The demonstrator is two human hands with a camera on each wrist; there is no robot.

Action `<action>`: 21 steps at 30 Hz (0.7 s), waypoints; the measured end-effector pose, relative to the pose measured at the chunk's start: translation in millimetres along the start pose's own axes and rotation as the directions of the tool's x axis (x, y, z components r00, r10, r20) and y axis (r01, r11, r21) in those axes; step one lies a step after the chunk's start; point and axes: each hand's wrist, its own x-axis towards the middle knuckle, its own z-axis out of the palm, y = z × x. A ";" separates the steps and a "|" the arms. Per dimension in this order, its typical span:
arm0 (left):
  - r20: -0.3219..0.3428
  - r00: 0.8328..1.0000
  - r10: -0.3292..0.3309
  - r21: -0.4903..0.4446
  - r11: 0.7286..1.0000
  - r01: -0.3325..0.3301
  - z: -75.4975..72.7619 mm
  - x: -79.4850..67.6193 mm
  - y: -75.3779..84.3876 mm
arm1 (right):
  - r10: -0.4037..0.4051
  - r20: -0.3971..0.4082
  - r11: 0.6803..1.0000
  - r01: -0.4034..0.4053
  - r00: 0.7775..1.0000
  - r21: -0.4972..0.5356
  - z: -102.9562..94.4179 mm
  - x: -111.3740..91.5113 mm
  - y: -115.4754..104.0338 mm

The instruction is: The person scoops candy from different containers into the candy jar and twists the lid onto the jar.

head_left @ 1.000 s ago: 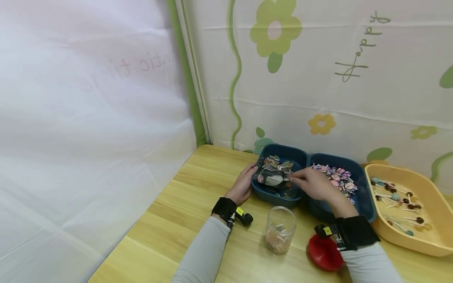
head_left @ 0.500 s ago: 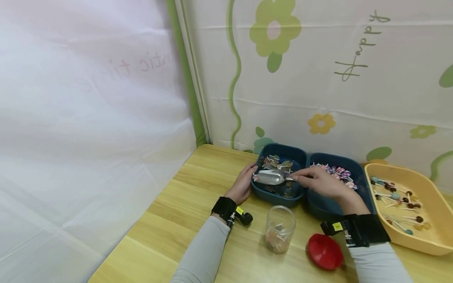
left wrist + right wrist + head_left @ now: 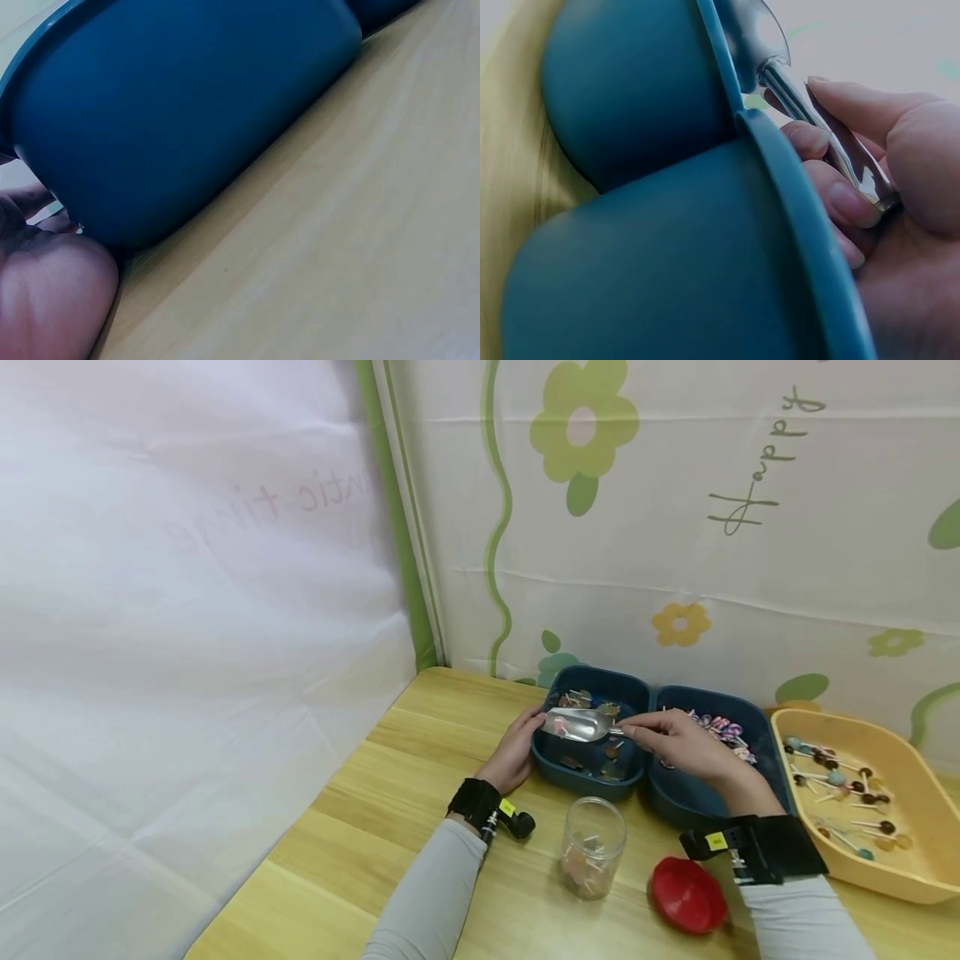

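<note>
My right hand [image 3: 678,743] holds a metal scoop [image 3: 588,727] by its handle; in the right wrist view, the fingers curl round the shiny handle [image 3: 817,127]. The scoop's bowl is level over the left blue bin [image 3: 588,789], facing up, with a pinkish wrapped lollipop [image 3: 559,725] near its lip. More wrapped lollipops [image 3: 576,698] lie below in the bin, partly hidden by the scoop. My left hand [image 3: 513,752] rests against the bin's left side, fingertips at the rim. The left wrist view shows its palm [image 3: 56,300] beside the bin's outer wall [image 3: 187,112].
Nearer me stands an uncovered clear jar [image 3: 595,852] partly filled with lollipops. A red lid [image 3: 687,895] lies right of it. A second blue bin [image 3: 678,793] holds swirled lollipops [image 3: 723,727], and a yellow tray [image 3: 930,827] holds round ones. A printed curtain [image 3: 465,527] hangs behind.
The scoop has come up from among the lollipops and turned bowl upward, carrying a lollipop. The right hand has shifted slightly right. The left hand stays at the bin.
</note>
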 end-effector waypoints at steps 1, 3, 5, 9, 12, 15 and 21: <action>-0.002 1.000 0.000 0.002 1.000 0.000 -0.1 0.0 0.0 | -0.001 -0.003 1.000 0.001 1.000 0.006 -1.0 -1.0 -0.5; -0.005 1.000 -0.001 0.003 1.000 0.001 -0.2 -0.3 0.5 | -0.012 -0.015 1.000 0.013 1.000 0.028 -3.7 -3.3 -2.5; -0.003 1.000 0.000 0.004 1.000 0.000 -0.4 -0.1 1.0 | -0.032 -0.031 0.998 0.033 0.999 0.050 -7.7 -6.2 -6.0; 0.003 1.000 0.007 0.002 1.000 -0.007 0.8 0.2 1.4 | -0.067 -0.065 0.995 0.072 0.996 0.072 -18.2 -13.9 -16.1; 0.010 1.000 0.006 0.007 1.000 -0.006 1.6 -0.7 1.9 | -0.087 -0.078 0.993 0.093 0.993 0.076 -26.2 -19.2 -22.5; 0.009 1.000 -0.005 0.008 1.000 0.005 2.0 -1.5 2.7 | -0.133 -0.079 0.983 0.142 0.988 0.116 -31.5 -23.5 -28.4; -0.012 1.000 -0.017 0.018 1.000 0.017 3.9 -3.4 4.7 | -0.242 -0.078 0.954 0.251 0.967 0.165 -37.1 -32.7 -43.0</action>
